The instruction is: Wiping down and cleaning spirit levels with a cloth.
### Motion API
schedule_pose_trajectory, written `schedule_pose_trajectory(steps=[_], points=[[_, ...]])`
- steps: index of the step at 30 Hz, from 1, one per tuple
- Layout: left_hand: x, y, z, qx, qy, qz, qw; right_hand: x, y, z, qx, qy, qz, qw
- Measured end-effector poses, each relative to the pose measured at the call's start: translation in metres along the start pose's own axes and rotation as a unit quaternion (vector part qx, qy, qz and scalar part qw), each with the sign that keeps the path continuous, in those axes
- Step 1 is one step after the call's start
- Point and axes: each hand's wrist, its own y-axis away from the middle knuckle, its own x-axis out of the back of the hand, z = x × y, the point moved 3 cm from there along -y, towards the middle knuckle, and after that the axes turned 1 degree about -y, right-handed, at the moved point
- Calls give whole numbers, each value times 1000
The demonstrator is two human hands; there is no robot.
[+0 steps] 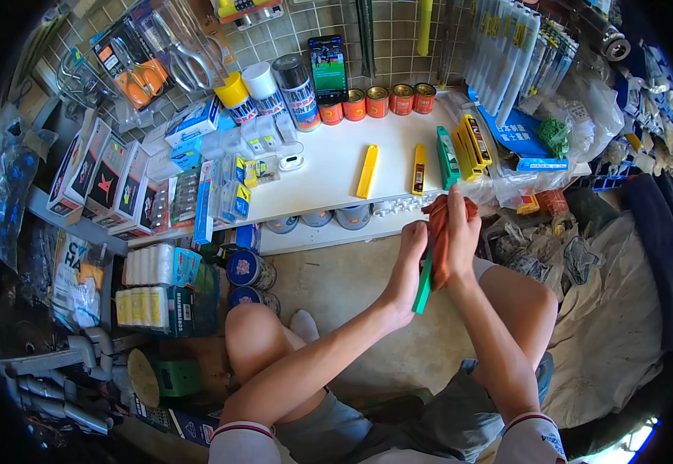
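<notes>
My left hand [407, 272] grips a long narrow green case [423, 287], its lower end sticking out below the palm. My right hand [463, 235] presses a reddish-brown cloth [440, 255] against the case's other side. Both hands are in front of the white shelf's edge, above the floor. On the white shelf [325, 174] lie a yellow case [368, 171], a second yellow case [418, 169] with a dark label and a green case [447, 156]. Several yellow cases [471, 148] stand close together to their right. The cloth and fingers hide part of the held case.
Spray cans [296, 93], small red tins [377, 102] and an upright phone [329, 69] line the shelf's back. Boxes [104, 180] and clear plastic packs [233, 197] crowd the left. A blue box [510, 139] and plastic bags lie right. Paint cans [250, 269] stand below.
</notes>
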Motion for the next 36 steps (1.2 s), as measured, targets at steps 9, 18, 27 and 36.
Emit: schedule_pose_trajectory(steps=[9, 18, 27, 36], points=[[-12, -12, 3, -104, 14, 11, 994, 5, 11, 7, 106, 196, 55, 973], [32, -35, -2, -66, 240, 50, 967, -27, 49, -20, 33, 330, -5, 943], [10, -22, 9, -74, 178, 16, 981, -32, 19, -12, 32, 373, 17, 927], [-5, -14, 14, -107, 129, 6, 986, -20, -2, -11, 65, 352, 68, 931]])
